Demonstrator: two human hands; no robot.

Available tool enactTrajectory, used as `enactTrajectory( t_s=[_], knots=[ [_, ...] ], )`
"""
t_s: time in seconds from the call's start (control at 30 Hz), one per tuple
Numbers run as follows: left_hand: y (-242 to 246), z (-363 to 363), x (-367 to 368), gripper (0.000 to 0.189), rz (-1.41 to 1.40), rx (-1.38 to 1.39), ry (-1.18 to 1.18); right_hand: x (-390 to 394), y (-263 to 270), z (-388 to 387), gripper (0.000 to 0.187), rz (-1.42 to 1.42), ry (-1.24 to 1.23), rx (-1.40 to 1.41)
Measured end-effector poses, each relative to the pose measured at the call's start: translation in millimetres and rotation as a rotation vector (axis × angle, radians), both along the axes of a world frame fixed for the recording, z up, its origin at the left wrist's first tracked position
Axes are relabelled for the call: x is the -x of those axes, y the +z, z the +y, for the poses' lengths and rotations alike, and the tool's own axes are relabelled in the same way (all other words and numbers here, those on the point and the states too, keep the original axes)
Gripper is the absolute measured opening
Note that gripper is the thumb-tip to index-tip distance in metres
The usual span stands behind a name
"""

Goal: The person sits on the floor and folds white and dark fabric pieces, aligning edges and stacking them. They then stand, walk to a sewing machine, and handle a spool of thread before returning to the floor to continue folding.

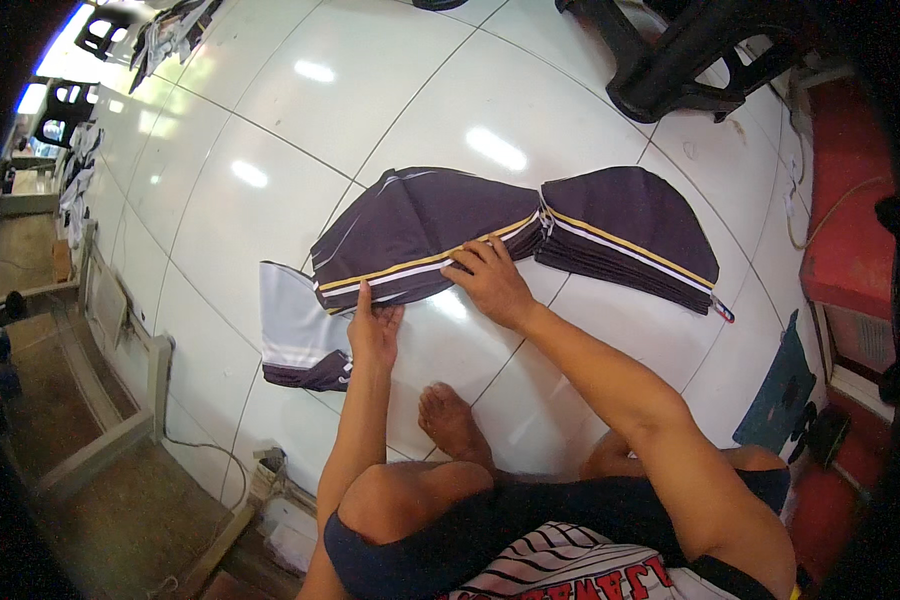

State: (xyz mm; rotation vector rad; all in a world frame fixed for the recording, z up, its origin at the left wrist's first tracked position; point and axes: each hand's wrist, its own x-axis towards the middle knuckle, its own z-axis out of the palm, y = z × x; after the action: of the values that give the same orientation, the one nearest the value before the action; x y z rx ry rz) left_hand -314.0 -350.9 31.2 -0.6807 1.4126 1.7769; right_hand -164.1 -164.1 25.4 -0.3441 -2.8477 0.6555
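Note:
On the tiled floor before me lies a stack of dark fabric panels (435,217) with yellow and white stripes along the near edge. My left hand (373,334) grips the left end of that edge, thumb on top and fingers beneath. The spread fingers of my right hand (491,281) rest on the striped edge near its middle. Touching the right end is a second dark striped stack (630,225), with a small red, white and blue item (723,309) at its right tip. Light grey fabric with a dark edge (292,322) lies to the left, partly beside my left forearm.
A black plastic stool (667,67) lies at the upper right, near a red surface (847,195). Wooden frames (157,390) and a cable stand along the left. My bare foot (454,424) is just below the panels. A dark green sheet (776,390) lies at right.

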Motion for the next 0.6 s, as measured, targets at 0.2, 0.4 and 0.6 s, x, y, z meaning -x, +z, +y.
enactTrajectory(
  t_s=[0.2, 0.4, 0.6],
  knots=[
    [-24.0, 27.6, 29.5, 0.046, 0.017, -0.014, 0.056, -4.4, -1.0, 0.0, 0.032, 0.010, 0.029, 0.017],
    [-8.6, 20.7, 48.9, 0.041, 0.097, -0.153, 0.305, -17.0, 1.2, -1.2, 0.046, -0.097, -0.180, -0.111],
    [29.5, 39.7, 36.8, 0.037, 0.735, 0.186, 0.149, -17.1, 17.9, -6.4, 0.055, 0.006, -0.191, 0.045]
  ],
)
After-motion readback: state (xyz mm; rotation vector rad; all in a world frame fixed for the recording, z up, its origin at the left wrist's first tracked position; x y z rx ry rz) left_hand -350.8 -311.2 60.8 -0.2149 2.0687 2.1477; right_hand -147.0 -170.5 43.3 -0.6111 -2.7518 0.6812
